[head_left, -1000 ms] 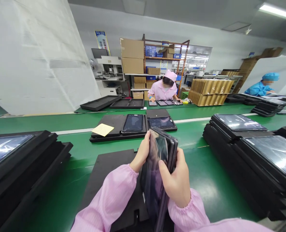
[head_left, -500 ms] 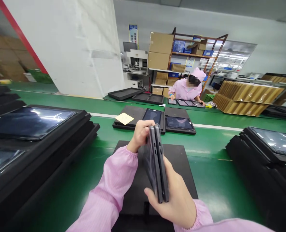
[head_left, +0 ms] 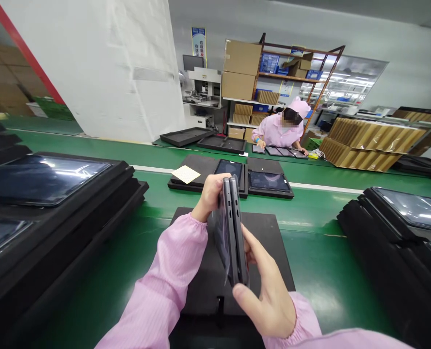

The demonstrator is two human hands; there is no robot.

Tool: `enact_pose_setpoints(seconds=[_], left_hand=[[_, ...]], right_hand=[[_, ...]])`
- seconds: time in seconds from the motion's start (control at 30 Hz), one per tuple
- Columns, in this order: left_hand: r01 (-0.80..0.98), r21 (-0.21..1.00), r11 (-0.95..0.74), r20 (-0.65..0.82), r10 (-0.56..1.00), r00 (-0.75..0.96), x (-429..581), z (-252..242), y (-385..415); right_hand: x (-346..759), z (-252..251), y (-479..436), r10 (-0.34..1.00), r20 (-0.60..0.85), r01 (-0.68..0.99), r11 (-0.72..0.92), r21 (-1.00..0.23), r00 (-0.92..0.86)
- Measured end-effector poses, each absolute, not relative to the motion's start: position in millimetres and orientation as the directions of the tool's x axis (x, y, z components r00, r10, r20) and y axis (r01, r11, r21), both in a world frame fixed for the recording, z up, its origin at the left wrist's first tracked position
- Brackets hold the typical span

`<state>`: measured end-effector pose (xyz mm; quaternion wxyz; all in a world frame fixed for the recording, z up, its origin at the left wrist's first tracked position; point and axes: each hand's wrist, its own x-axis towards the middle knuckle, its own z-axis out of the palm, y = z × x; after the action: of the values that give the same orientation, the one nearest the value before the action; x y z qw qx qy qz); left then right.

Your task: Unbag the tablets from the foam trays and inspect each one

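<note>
Two dark tablets (head_left: 233, 228) stand on edge, pressed together, held over a black foam tray (head_left: 266, 242) on the green bench. My left hand (head_left: 210, 194) grips their far top end, fingers curled round it. My right hand (head_left: 268, 291) holds their near lower end, thumb against the edge and fingers along the right face. A clear film hangs on the left tablet's face. Both my sleeves are pink.
Stacks of black trays with bagged tablets stand at the left (head_left: 48, 194) and right (head_left: 400, 218). Ahead lies a tray with two tablets (head_left: 251, 182) and a yellow sheet (head_left: 186, 173). A person in pink (head_left: 279, 133) works at the far bench, near cardboard stacks (head_left: 371, 140) and shelves.
A second ago the view faced more to the right; the head has since turned left. The tablets turned from tilted to edge-on. My right hand slid down to their near end.
</note>
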<state>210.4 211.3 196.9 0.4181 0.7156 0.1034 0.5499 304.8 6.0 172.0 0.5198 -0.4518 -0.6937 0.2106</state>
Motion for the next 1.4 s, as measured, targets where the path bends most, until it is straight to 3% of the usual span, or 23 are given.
enact_pose_setpoints(seconds=[0.57, 0.93, 1.03, 1.17, 1.23, 1.33, 1.4], left_hand=[[-0.344, 0.737, -0.582, 0.675, 0.663, 0.324, 213, 189, 223], [-0.289, 0.706, -0.646, 0.700, 0.577, 0.420, 212, 197, 209], [-0.262, 0.683, -0.682, 0.707, 0.527, 0.472, 213, 200, 199], [-0.253, 0.629, -0.735, 0.718, 0.423, 0.553, 214, 206, 182], [-0.252, 0.547, -0.798, 0.732, 0.310, 0.607, 213, 210, 172], [-0.233, 0.346, -0.909, 0.744, 0.115, 0.658, 213, 212, 160], [-0.224, 0.274, -0.935, 0.744, 0.059, 0.666, 216, 209, 157]], right_hand=[[307, 165, 11, 0.888, 0.460, 0.178, 0.456, -0.872, -0.023], [302, 170, 6, 0.846, 0.532, 0.307, 0.502, -0.808, 0.016], [299, 173, 1, 0.860, 0.506, 0.382, 0.446, -0.809, 0.067], [296, 177, -7, 0.929, 0.352, 0.474, 0.262, -0.841, 0.111], [295, 178, -10, 0.948, 0.285, 0.516, 0.176, -0.838, 0.138], [298, 177, -10, 0.935, 0.319, 0.620, 0.158, -0.768, 0.156], [301, 175, -7, 0.914, 0.380, 0.701, 0.176, -0.691, 0.144]])
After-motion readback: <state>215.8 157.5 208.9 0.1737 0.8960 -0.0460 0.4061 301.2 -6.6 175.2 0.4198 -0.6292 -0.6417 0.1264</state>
